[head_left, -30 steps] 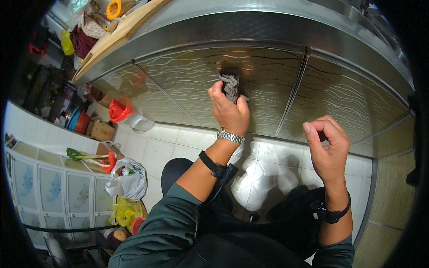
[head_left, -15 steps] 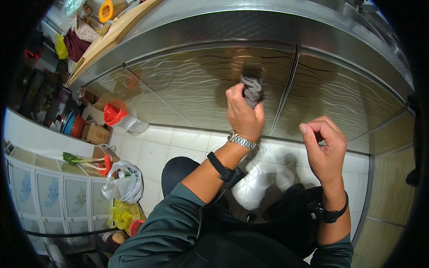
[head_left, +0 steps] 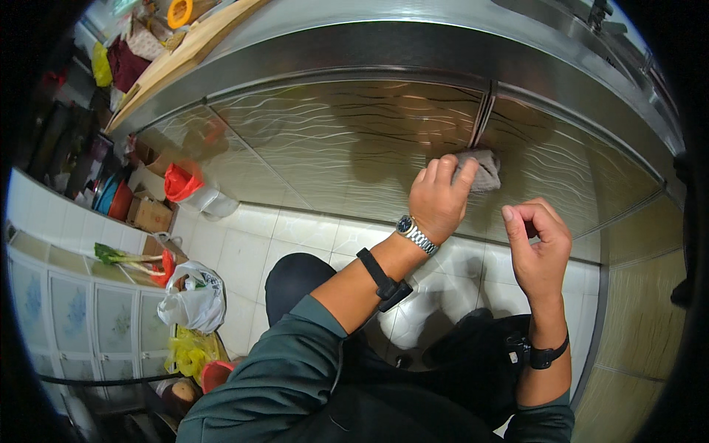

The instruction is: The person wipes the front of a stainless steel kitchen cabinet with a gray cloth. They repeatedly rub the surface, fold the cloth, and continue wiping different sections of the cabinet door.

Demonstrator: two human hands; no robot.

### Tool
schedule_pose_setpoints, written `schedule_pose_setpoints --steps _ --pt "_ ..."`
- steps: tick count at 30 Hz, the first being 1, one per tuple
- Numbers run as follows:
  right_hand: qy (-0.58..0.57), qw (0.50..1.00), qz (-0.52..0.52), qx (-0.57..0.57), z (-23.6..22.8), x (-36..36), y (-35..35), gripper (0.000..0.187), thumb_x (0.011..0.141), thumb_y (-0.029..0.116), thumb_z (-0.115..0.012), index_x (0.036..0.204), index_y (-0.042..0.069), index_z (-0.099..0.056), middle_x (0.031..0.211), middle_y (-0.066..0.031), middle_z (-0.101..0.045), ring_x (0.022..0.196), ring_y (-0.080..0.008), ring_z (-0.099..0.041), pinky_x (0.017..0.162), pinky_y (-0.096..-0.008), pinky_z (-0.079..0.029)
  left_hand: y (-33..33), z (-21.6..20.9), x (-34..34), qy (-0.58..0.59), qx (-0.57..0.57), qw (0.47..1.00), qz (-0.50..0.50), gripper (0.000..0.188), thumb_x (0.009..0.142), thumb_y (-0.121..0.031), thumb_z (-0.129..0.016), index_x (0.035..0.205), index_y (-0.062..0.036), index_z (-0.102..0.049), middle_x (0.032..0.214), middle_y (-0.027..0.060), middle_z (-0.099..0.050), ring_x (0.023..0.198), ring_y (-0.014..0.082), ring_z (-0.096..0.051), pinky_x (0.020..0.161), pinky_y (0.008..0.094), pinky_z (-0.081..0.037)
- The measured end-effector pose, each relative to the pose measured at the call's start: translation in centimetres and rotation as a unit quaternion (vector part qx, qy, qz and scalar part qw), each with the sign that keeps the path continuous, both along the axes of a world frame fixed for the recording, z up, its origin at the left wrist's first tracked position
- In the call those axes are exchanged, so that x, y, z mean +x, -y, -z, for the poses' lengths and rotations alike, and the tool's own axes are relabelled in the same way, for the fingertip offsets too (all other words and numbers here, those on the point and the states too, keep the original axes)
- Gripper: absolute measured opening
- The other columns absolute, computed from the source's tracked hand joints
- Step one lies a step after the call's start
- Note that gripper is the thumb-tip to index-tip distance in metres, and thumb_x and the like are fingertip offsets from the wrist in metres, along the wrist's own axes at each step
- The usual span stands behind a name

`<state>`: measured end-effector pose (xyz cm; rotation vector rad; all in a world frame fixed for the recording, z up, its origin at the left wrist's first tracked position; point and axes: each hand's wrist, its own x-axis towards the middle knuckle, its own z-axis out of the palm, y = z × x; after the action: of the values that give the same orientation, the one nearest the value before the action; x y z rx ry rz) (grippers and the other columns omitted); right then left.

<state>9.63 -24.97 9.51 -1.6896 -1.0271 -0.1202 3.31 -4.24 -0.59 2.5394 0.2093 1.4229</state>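
My left hand (head_left: 439, 196) is closed on a grey cleaning cloth (head_left: 484, 170), pressing it against the glossy cabinet door (head_left: 310, 140). The cloth lies over the metal strip between two door panels, bunched by the fingertips. My right hand (head_left: 543, 247) hangs in front of the right-hand door panel (head_left: 561, 155), holding nothing. Its fingers are loosely curled, and a gap shows between them and the thumb.
Above the doors runs a steel counter edge (head_left: 354, 48), with a sink faucet (head_left: 600, 13) at far right. A bin with a red liner (head_left: 185, 184), a cardboard box (head_left: 151, 215) and a white plastic bag (head_left: 192, 299) stand to the left on the tiled floor (head_left: 310, 229).
My left hand has moved right and slightly down with the cloth, from the middle door panel to the strip between panels. My right hand has stayed nearly in place.
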Motion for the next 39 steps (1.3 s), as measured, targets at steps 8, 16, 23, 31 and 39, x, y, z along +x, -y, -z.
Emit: schedule_pose_setpoints --steps 8,16,23,31,39 --pt "0.029 0.999 -0.03 -0.002 0.2 -1.1 -2.5 0.017 0.108 0.006 -0.088 0.098 -0.004 -0.078 0.089 -0.0068 -0.072 0.074 -0.0133 -0.062 0.066 -0.0295 -0.048 -3.5 -0.1 -4.8 -0.015 -0.018 0.999 -0.032 0.066 0.088 0.0 -0.078 0.152 -0.0136 -0.07 0.131 0.017 -0.068 0.113 0.0409 -0.071 0.094 0.0529 -0.061" --pt "0.053 0.997 -0.058 -0.019 0.5 -3.1 -6.1 0.017 0.107 0.006 -0.088 0.097 -0.004 -0.079 0.088 -0.0081 -0.072 0.074 -0.0147 -0.062 0.066 -0.0305 -0.048 -10.1 0.2 -11.5 0.019 -0.135 0.983 -0.124 0.063 0.089 0.005 -0.067 0.151 -0.0067 -0.062 0.14 0.0216 -0.066 0.123 0.0494 -0.071 0.099 0.0559 -0.062" --pt "0.076 0.993 -0.082 -0.031 1.0 -4.3 -7.5 0.017 0.106 0.004 -0.089 0.096 -0.004 -0.078 0.088 -0.0094 -0.071 0.072 -0.0157 -0.062 0.063 -0.0311 -0.047 -17.1 1.4 -16.1 0.11 -0.219 0.923 -0.296 0.057 0.097 0.0 -0.066 0.153 -0.0057 -0.059 0.143 0.0213 -0.063 0.126 0.0504 -0.071 0.103 0.0575 -0.062" --pt "0.077 0.994 -0.067 -0.047 0.9 -4.0 -5.9 0.015 0.105 0.002 -0.089 0.096 -0.004 -0.077 0.089 -0.0099 -0.071 0.071 -0.0166 -0.063 0.062 -0.0313 -0.049 -25.6 1.7 -19.2 0.194 -0.262 0.858 -0.396 0.049 0.101 -0.002 -0.065 0.149 0.0034 -0.057 0.149 0.0296 -0.061 0.137 0.0542 -0.063 0.12 0.0591 -0.05" --pt "0.055 0.996 -0.051 -0.045 0.4 -3.2 -3.1 0.013 0.104 0.0 -0.089 0.097 -0.004 -0.079 0.09 -0.0091 -0.072 0.071 -0.0156 -0.066 0.062 -0.0289 -0.052 -21.7 3.9 -14.0 0.174 -0.289 0.858 -0.386 0.054 0.099 -0.002 -0.063 0.15 0.0092 -0.05 0.152 0.0336 -0.054 0.143 0.0564 -0.052 0.127 0.0638 -0.039"
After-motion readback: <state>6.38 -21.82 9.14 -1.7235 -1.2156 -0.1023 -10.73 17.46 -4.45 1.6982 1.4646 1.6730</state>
